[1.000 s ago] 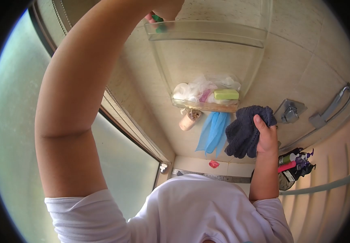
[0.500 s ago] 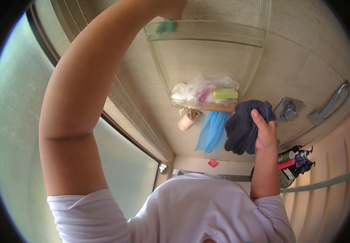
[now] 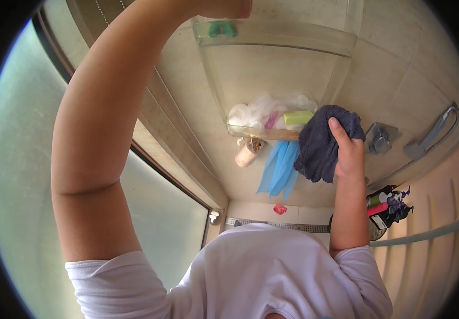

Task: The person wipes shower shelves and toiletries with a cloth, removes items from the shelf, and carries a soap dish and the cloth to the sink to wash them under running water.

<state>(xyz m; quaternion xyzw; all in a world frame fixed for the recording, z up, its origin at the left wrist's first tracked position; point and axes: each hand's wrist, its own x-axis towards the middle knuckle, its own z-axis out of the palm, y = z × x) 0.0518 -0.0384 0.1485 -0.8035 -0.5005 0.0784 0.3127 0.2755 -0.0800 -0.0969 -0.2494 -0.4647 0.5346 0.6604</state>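
My right hand [image 3: 349, 151] is closed on a dark grey terry cloth [image 3: 322, 143], thumb lying on top and the fabric hanging in folds. The cloth is in front of the right end of the lower shelf. My left arm is raised past the top of the view, and only part of my left hand [image 3: 235, 7] shows at the upper edge; its fingers are hidden. Just below that hand, a green object [image 3: 222, 28] rests at the clear upper shelf [image 3: 288, 38].
The lower shelf [image 3: 264, 133] holds a crumpled white plastic bag [image 3: 264, 109] and a green bar [image 3: 297, 117]. A pinkish pouch [image 3: 248, 153] and blue mesh cloth [image 3: 278, 169] hang below. At right are a metal tap [image 3: 381, 139], handheld shower [image 3: 432, 134] and several pump bottles [image 3: 391, 207].
My right hand and the dark cloth have risen slightly in the view. My left hand has shifted a little right and up, so more of the green object shows.
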